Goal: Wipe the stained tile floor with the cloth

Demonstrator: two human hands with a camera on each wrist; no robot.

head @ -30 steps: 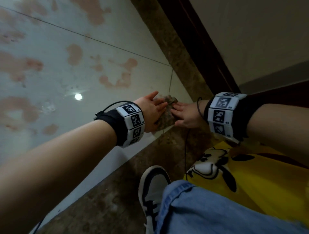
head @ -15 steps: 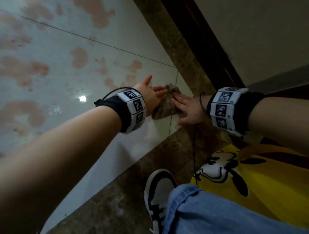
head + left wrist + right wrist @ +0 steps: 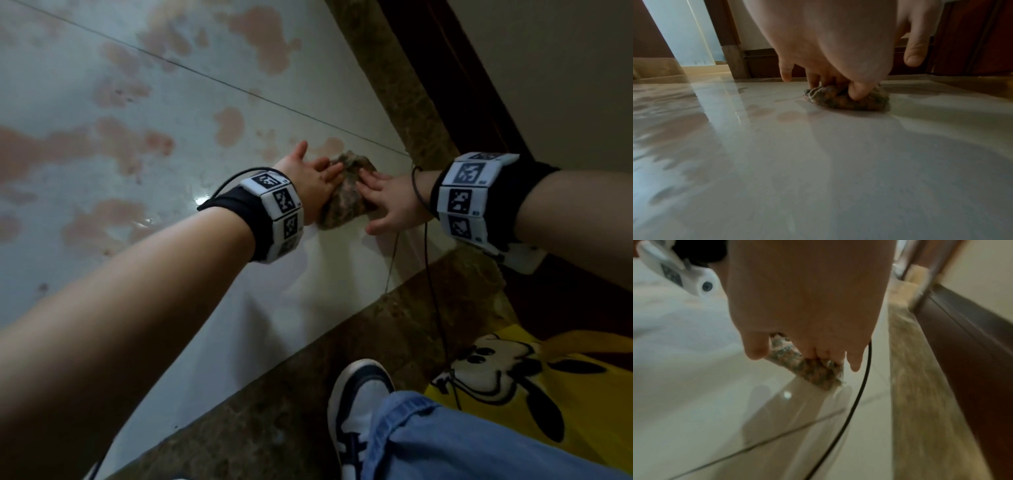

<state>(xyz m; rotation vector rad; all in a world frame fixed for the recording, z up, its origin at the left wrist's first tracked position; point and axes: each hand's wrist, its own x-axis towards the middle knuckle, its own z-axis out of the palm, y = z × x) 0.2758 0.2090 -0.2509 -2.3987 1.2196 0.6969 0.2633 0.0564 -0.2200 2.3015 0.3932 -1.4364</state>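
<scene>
Both hands pressing a cloth [image 3: 346,192] to the stained tile floor [image 3: 144,178].
The left hand [image 3: 313,181] and right hand [image 3: 390,202] are lying flat-fingered on the bunched cloth, neither grip closing around it, near the floor's brown border edge.

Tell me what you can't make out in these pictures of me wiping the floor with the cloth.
- The underside of the mottled brown-green cloth: hidden in every view, pressed to the pale glossy tile floor.
- The floor patch under the cloth: covered, so I cannot tell if it is stained.
- Left hand fingertips: head view, behind the cloth fold.
- Right hand grip: right wrist view is motion-blurred.
- The pink stains: run off the head view's left edge.
</scene>
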